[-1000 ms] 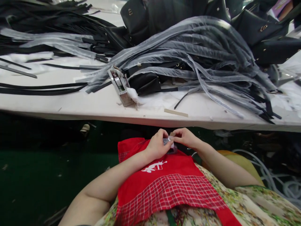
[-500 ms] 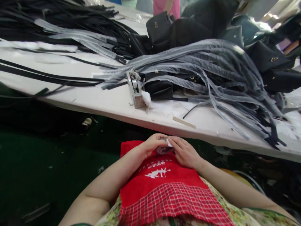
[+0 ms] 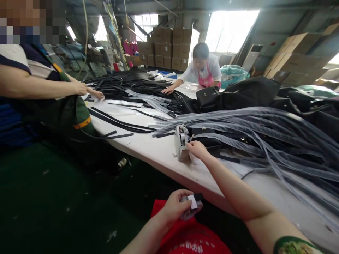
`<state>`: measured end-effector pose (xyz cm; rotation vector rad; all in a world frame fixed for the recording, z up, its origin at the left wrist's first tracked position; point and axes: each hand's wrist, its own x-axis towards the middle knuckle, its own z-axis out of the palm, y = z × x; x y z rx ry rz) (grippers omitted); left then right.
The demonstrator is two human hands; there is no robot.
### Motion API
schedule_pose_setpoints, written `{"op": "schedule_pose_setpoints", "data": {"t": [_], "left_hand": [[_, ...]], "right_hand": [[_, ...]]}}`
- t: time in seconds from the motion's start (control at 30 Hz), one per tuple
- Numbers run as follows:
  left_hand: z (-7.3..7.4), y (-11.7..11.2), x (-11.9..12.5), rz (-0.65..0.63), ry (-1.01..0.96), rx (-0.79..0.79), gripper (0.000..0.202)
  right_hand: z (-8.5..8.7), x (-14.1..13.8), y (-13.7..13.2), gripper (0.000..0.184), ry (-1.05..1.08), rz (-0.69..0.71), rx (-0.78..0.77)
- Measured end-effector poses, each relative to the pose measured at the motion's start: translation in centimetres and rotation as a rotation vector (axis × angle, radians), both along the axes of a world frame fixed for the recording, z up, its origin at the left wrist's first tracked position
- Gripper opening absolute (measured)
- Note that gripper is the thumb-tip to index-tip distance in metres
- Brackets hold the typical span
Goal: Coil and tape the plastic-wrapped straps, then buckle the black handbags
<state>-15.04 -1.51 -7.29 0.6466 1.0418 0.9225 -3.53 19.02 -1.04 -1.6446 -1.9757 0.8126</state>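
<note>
Right hand (image 3: 198, 149): gone from beside the left hand, where it was half a second ago, out to the tape dispenser (image 3: 182, 154); fingers bent together at the dispenser's right side; cannot tell whether they pinch any tape
Left hand (image 3: 176, 204): grasping a small bundle (image 3: 192, 213); thumb against its white tag (image 3: 194, 202)
Bundle: above the red apron (image 3: 196, 241), just off the table's near edge; clear wrapping, a black end jutting right
Dispenser: standing on the white table (image 3: 148, 148); black straps in clear sleeves (image 3: 246, 116) heaped behind it and to its right
Co-workers: across the table, one person's hand (image 3: 168, 90) spread over loose black straps (image 3: 135, 78); at the left, another person's hands (image 3: 98, 95) by the table's end
</note>
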Motion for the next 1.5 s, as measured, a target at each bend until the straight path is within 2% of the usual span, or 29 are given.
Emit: {"op": "schedule_pose_setpoints", "data": {"t": [0.07,0.13,0.3,0.47,0.57,0.67,0.77,0.87,0.93,1.23,1.3,1.4,1.5], "left_hand": [[-0.5,0.0,-0.3,-0.008,-0.012,0.03,0.062],[-1.0,0.1,-0.4,-0.03,-0.036,0.047,0.063],[-1.3,0.3,-0.2,-0.044,-0.021,0.047,0.051],[-1.1,0.6,-0.2,-0.021,-0.01,0.047,0.048],[-0.8,0.9,-0.5,0.035,0.04,0.087,0.044],[-0.2,1.4,-0.7,0.123,0.094,0.163,0.038],[0.5,2.0,-0.8,0.193,0.131,0.23,0.038],[1.1,2.4,-0.7,0.194,0.152,0.232,0.042],[1.4,2.4,-0.5,0.171,0.155,0.25,0.042],[0.8,2.2,0.2,0.155,0.228,0.317,0.038],[0.9,2.3,0.4,0.163,0.31,0.344,0.039],[1.7,2.3,0.7,0.251,0.518,0.415,0.038],[2.5,2.1,0.7,0.317,0.735,0.582,0.036]], "right_hand": [[-0.8,-1.2,1.6,0.027,0.03,-0.034,-0.065],[-1.3,-1.6,2.1,0.024,0.108,-0.05,-0.109],[-1.6,-1.0,0.3,0.029,0.333,-0.069,-0.116],[-2.8,-0.1,-2.6,0.031,0.407,-0.105,-0.178],[-2.4,0.7,-4.9,0.031,0.422,-0.127,-0.22],[-0.7,2.0,-8.3,0.029,0.512,-0.035,-0.233],[0.7,3.3,-12.0,0.034,0.607,0.117,-0.352],[0.5,4.1,-14.8,0.038,0.61,0.17,-0.52],[-0.1,4.4,-15.8,0.04,0.595,0.167,-0.56],[-1.4,4.6,-15.5,0.04,0.508,0.057,-0.62],[-1.6,4.7,-15.6,0.038,0.5,0.044,-0.623],[-1.8,4.7,-15.9,0.033,0.523,0.053,-0.662],[-2.3,4.2,-15.8,0.032,0.589,0.038,-0.658]]}}
